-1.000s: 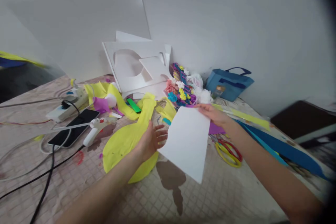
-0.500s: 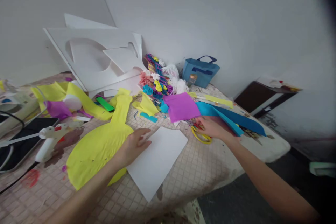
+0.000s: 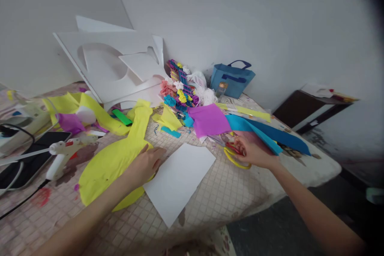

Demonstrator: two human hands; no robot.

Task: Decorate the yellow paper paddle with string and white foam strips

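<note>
My right hand is closed round the handles of a pair of scissors with yellow and red grips. The blades point left, just below a purple sheet. My left hand is over a yellow guitar-shaped cutout, its fingers loosely bent and apart, with nothing visible in them. Right beside those fingers lies a white sheet with a slightly curved upper edge. Part of the cutout is hidden under my left hand and forearm.
At left are a hot glue gun with its cord and a dark phone-like slab. White boards lean on the wall. Crepe flowers and a blue bag stand behind. Blue strips lie near the right edge.
My left hand has drawn back to the left, off the white sheet's edge and over the yellow cutout. My right hand has shifted right with the scissors, so more of the blades shows.
</note>
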